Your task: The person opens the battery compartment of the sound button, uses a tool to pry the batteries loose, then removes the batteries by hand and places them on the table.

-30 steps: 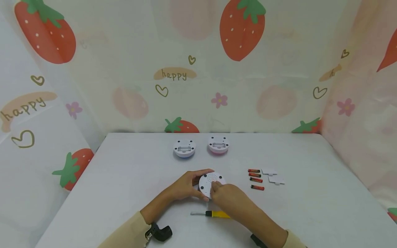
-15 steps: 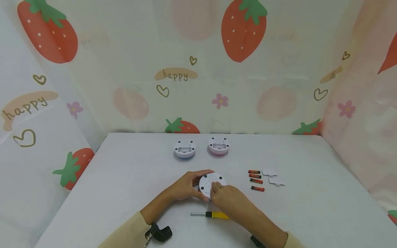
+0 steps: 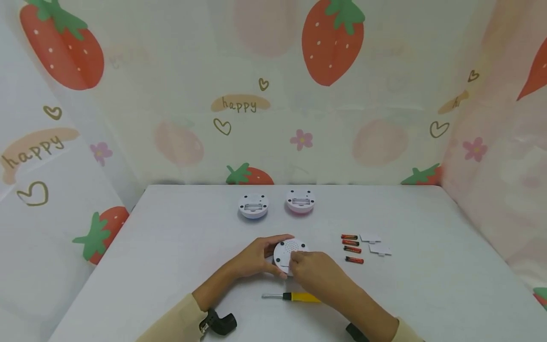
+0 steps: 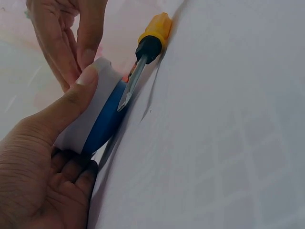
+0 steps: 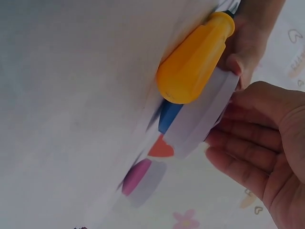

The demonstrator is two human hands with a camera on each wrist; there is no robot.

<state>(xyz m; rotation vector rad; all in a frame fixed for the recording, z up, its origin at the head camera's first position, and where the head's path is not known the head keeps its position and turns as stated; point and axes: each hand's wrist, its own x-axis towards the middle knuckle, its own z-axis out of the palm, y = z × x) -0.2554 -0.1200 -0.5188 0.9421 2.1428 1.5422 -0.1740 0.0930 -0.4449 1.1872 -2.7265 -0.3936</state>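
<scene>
My left hand [image 3: 256, 258] grips the rim of a round white-and-blue device [image 3: 290, 245], thumb on the near side. Speaker holes and dark feet show on its upturned white face; its blue side [image 4: 108, 114] faces the table. My right hand [image 3: 316, 271] touches that face with its fingertips, covering part of it. In the right wrist view, the right hand [image 5: 267, 133] has its other fingers loosely bent beside the device. Whether thumb and forefinger pinch anything is hidden. A yellow-handled flat screwdriver [image 3: 299, 297] lies just in front of the device.
Two similar devices, one with a blue lower part [image 3: 253, 207] and one with a pink one [image 3: 300, 203], stand at the back with battery bays uncovered. Several red batteries [image 3: 352, 249] lie to the right, beside two white battery covers [image 3: 380, 249]. A printed curtain [image 3: 273, 137] encloses the table.
The right fingers have curled slightly more at the device's face. The left hand keeps its grip, and the device stays in place. The view has shifted a little.
</scene>
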